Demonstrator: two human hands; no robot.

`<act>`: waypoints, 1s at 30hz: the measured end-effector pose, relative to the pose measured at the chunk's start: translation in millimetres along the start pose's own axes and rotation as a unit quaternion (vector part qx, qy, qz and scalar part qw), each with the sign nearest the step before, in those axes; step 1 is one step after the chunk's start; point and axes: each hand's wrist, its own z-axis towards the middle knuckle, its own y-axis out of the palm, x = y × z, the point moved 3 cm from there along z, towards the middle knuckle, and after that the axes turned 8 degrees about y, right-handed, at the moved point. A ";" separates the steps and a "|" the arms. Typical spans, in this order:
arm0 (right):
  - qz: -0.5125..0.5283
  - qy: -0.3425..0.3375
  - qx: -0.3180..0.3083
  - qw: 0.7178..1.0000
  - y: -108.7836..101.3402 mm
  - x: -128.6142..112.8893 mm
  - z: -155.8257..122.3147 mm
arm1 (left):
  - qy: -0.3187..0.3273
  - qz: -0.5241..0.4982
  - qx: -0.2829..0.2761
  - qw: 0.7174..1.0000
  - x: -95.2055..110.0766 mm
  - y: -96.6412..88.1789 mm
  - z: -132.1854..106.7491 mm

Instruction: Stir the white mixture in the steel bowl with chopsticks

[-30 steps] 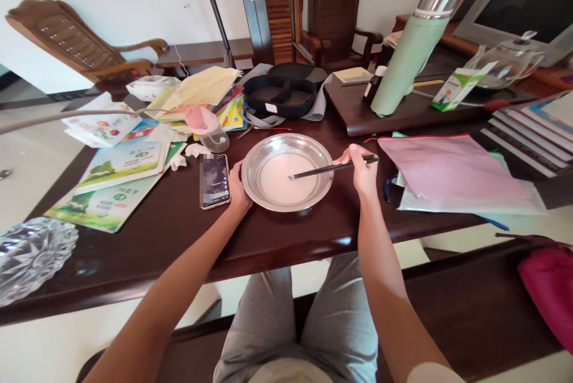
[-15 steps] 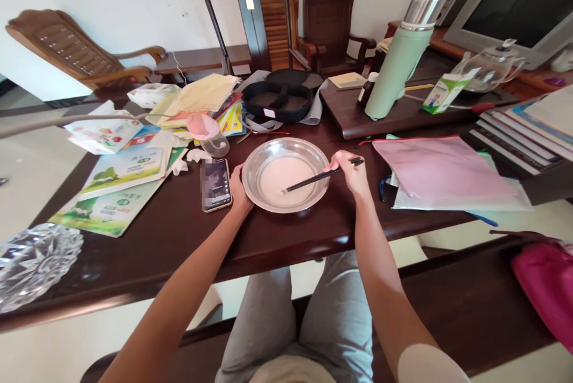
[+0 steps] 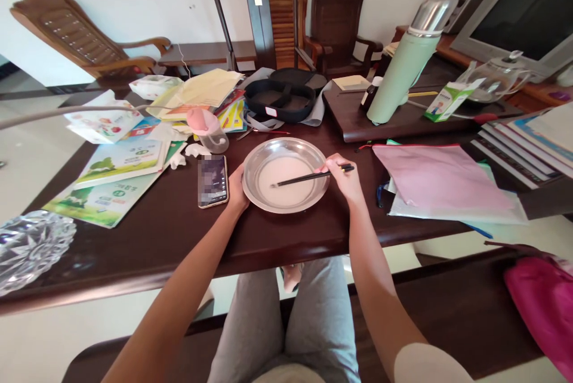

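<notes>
A round metal bowl (image 3: pixel 250 189) stands on the dark table, holding a pale, milky liquid (image 3: pixel 286 189). My left hand (image 3: pixel 239 188) grips the bowl's left rim, its fingers partly hidden behind the metal. With my right hand (image 3: pixel 342 177) I hold a pair of black chopsticks (image 3: pixel 302 178) at the bowl's right side. They slant across the bowl, and their tips dip into the liquid left of its middle. Just left of my left hand lies a phone (image 3: pixel 213 181) with its screen lit.
A pink-topped bottle (image 3: pixel 208 130), booklets (image 3: pixel 120 162) and a glass dish (image 3: pixel 33 246) are on the left. Behind the bowl sits a black case (image 3: pixel 280 99). On the right are a green thermos (image 3: pixel 403 70), a pink pouch (image 3: pixel 441 174) and stacked books (image 3: pixel 510 156).
The chopstick tips have moved left through the liquid, and my right hand has shifted slightly left with them. My left hand stays on the bowl's rim. The whole view has tilted a little.
</notes>
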 end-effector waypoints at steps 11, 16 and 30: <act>0.019 0.024 0.011 0.999 3.2 1.2 1.2 | -0.023 -0.017 0.036 0.999 -6.0 -3.3 2.7; -0.032 -0.022 0.020 0.999 6.0 2.0 0.7 | -0.026 -0.014 0.035 0.999 -1.8 -0.5 0.8; -0.042 -0.015 0.007 0.999 9.5 4.4 -0.3 | -0.055 -0.034 0.037 0.997 4.6 3.0 0.0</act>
